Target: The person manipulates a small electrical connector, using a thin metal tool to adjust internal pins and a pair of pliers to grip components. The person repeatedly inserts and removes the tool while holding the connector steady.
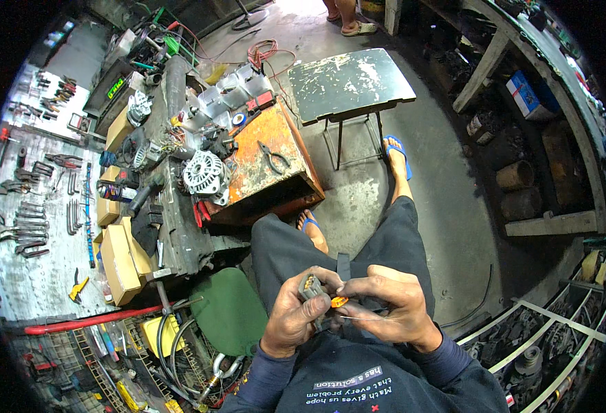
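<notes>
Above my lap, my left hand [290,313] is closed around a small grey plug connector [310,286], with brassy contacts showing at its upper end. A small orange plastic piece [339,301] sits between my left thumb and the fingers of my right hand [400,303]. My right hand is closed in a pinch at that piece, its fingertips close to the connector. A thin pale strand [358,319] runs below the orange piece toward my right palm. Whether the orange piece touches the connector is hidden by my fingers.
An orange worn cabinet [285,148] ahead bears pliers [273,158]; a silver alternator [205,172] stands beside it. A scratched metal-topped stand [351,82] is farther off. Hand tools hang on the left board [48,199]. A parts rack [544,344] is at lower right; another person's foot [358,29] shows far ahead.
</notes>
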The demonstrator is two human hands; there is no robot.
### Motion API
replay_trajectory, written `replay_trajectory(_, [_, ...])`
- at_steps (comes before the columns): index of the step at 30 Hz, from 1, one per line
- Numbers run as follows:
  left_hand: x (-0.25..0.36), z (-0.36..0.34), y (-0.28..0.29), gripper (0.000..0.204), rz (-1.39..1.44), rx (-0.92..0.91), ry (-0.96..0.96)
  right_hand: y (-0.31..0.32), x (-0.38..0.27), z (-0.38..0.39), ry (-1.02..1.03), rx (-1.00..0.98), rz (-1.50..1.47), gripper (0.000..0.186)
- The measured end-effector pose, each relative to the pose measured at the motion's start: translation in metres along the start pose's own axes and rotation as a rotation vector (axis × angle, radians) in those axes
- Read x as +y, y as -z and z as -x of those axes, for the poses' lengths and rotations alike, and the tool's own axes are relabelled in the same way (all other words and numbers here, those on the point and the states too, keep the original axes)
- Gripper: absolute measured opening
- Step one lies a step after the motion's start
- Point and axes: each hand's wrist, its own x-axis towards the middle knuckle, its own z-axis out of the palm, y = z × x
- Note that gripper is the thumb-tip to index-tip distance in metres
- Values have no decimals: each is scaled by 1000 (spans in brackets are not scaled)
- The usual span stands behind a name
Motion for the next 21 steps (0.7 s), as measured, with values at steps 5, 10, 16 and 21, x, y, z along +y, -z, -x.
replay_trajectory(5, [-1, 1, 10, 42, 62, 59, -14, -2, 1, -5, -11, -4, -58, 47])
replay_trajectory(10, [13, 5, 4, 40, 1, 71, -145, 17, -12, 11, -221, -93, -163, 24])
replay_trajectory(16, [33, 7, -7, 42, -171, 88, -217, 18, -26, 3, -200, -196, -145, 15])
replay_trajectory(21, [37, 10, -11, 38, -254, 44, -243, 12, -29, 0, -256, -243, -212, 14])
